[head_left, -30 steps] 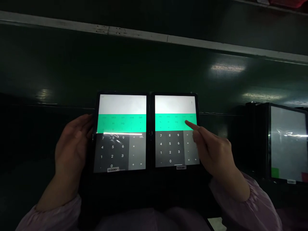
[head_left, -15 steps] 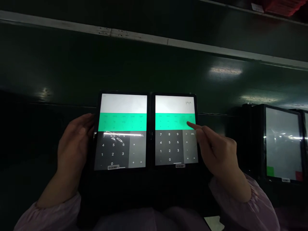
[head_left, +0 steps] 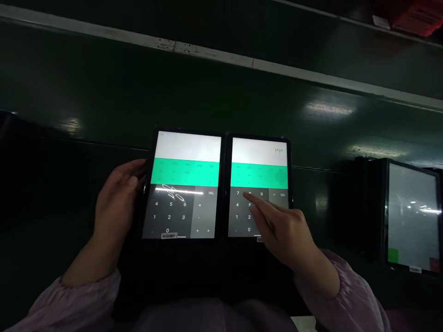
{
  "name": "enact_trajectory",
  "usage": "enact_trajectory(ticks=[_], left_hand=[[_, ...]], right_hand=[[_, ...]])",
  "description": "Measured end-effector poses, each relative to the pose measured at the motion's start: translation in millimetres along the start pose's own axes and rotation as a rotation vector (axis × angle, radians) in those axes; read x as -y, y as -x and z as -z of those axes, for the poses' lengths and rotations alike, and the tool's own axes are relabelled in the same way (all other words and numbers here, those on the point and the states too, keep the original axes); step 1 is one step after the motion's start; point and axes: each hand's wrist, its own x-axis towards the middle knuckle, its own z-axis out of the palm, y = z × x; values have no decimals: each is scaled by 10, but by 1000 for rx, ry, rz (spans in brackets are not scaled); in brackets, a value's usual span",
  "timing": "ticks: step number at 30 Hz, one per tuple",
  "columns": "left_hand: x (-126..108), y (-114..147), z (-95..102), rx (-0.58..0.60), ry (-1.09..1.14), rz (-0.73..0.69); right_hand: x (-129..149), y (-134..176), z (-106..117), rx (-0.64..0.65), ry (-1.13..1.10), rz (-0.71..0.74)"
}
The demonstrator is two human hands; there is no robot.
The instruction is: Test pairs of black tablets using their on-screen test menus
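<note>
Two tablets lie side by side, each lit with a calculator keypad below a green band. The left tablet (head_left: 204, 207) is held along its left edge by my left hand (head_left: 116, 203); the thumb shows at the edge and the other fingers are partly hidden. My right hand (head_left: 285, 228) reaches over the right tablet (head_left: 258, 176) with its index finger stretched out and the other fingers curled. That fingertip is at the keys 7 and 8, and whether it touches the glass I cannot tell. Small barcode labels (head_left: 169, 235) sit at the tablets' lower edges.
On the right stands another tablet (head_left: 411, 207) with a pale screen and green and red corner squares, in front of a dark one partly cut off. A pale rail (head_left: 221, 55) crosses the dark green bench. A red bin (head_left: 417, 18) is at the top right.
My right index finger has moved left and down, from the green band to the number keys on the right tablet. The view has shifted slightly; my left hand stays at the left tablet.
</note>
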Motion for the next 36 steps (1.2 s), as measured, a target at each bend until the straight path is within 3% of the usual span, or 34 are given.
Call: enact_trajectory(ticks=[4, 10, 13, 16, 22, 28, 36], left_hand=[[-41, 21, -21, -20, -18, 9], [-94, 27, -49, -31, -26, 30], [-91, 29, -52, -40, -31, 37], [-78, 25, -54, -48, -59, 12], [-73, 5, -58, -55, -81, 1], [-29, -19, -65, -76, -66, 5], [54, -321, -253, -49, 155, -98]], right_hand=[[50, -18, -30, 78, -4, 59], [-78, 76, 292, -165, 84, -189], [-205, 78, 362, -188, 127, -242], [-287, 42, 297, -191, 155, -262], [-242, 5, 196, -119, 145, -177], [-290, 16, 272, -178, 198, -247], [-157, -136, 226, -136, 143, -154]])
